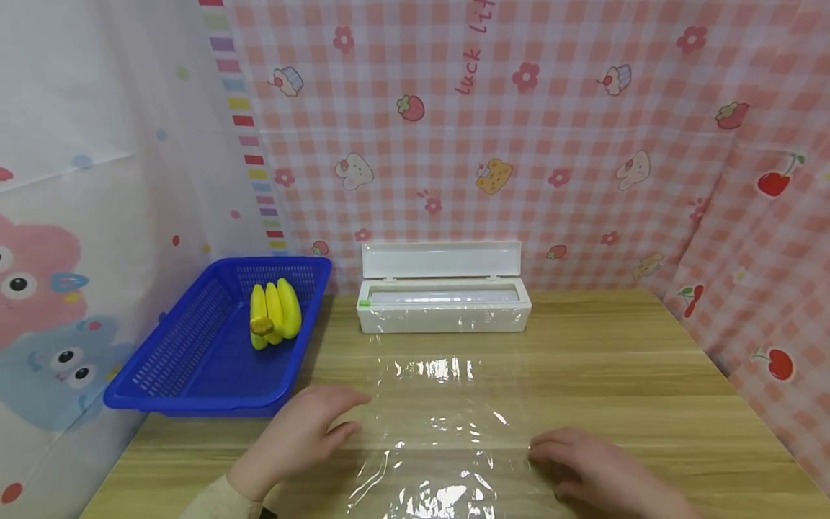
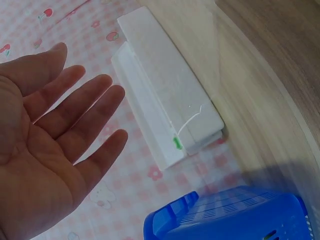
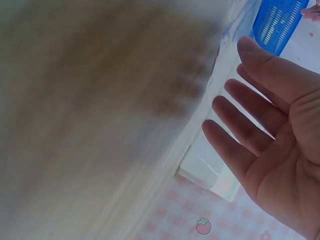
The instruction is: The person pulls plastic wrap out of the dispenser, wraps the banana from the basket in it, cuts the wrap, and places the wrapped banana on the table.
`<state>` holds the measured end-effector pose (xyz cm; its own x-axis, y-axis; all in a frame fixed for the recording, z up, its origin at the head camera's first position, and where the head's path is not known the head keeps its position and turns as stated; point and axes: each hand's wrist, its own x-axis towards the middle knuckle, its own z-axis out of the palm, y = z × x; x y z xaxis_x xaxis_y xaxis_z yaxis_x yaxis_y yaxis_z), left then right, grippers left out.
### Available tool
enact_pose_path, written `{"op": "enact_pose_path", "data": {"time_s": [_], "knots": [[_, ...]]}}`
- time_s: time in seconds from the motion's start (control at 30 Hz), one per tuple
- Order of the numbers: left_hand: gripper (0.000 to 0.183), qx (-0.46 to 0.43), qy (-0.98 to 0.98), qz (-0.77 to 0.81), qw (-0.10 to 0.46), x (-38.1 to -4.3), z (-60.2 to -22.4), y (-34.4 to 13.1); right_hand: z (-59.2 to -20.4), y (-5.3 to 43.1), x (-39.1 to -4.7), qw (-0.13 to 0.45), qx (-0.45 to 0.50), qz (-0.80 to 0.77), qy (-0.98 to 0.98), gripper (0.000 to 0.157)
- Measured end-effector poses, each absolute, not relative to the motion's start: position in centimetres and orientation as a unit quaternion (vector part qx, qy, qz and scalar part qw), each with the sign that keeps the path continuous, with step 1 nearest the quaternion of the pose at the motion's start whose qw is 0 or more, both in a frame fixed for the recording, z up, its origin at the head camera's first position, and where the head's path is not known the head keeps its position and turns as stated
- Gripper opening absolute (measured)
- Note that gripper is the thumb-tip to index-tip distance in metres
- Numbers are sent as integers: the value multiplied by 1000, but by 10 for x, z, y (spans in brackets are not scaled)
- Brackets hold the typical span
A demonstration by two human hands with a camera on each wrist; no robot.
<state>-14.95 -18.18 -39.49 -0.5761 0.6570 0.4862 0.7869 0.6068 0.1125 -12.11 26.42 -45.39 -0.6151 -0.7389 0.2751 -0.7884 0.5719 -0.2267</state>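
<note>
Creases in plastic film [image 1: 447, 432] as the likeliest fault from here: probable cause, one edge raised by left hand [image 1: 308, 436] ahead of the opposite edge by right hand [image 1: 596, 468], with thin sheet folding and clinging to itself. Second possible fault: white box [image 1: 447, 318] dragged nearer by a hard tug, given an apparently light build and no grip on it. Third: a crooked tear, from tension on one side only.

Position: film spread over table [image 1: 616, 353] between the hands, clear, glossy and slightly rippled, running from the box, beyond the fingertips, to the near edge of the head view; join or cut at the box not discernible. Left fingertips just beside one edge, right fingertips just beside the other; contact not certain. Hands: both with fingers loosely spread, palms bare in the wrist views, nothing pinched. Box ahead of and between the hands, with lid [image 1: 441, 259] raised at the far side. Blue basket [image 1: 194, 404] just beyond and to the left of the left hand, with yellow bananas [image 1: 289, 310] inside.
</note>
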Motion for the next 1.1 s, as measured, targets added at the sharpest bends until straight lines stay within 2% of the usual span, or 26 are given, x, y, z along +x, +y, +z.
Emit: {"op": "enact_pose_path", "data": {"time_s": [0.17,0.37,0.77,1.1], "knots": [[39,-394,-879,-142,227,-151,-395,-181,-450,262,-124,102,407,150,-895,52],[45,-364,-887,-121,257,-154,-394,-179,-453,262,-138,127,425,132,-887,54],[46,-349,-882,-119,294,-162,-393,-185,-451,252,-150,104,434,119,-887,57],[52,-336,-879,-106,320,-170,-392,-194,-455,248,-154,48,421,122,-898,55]]}}
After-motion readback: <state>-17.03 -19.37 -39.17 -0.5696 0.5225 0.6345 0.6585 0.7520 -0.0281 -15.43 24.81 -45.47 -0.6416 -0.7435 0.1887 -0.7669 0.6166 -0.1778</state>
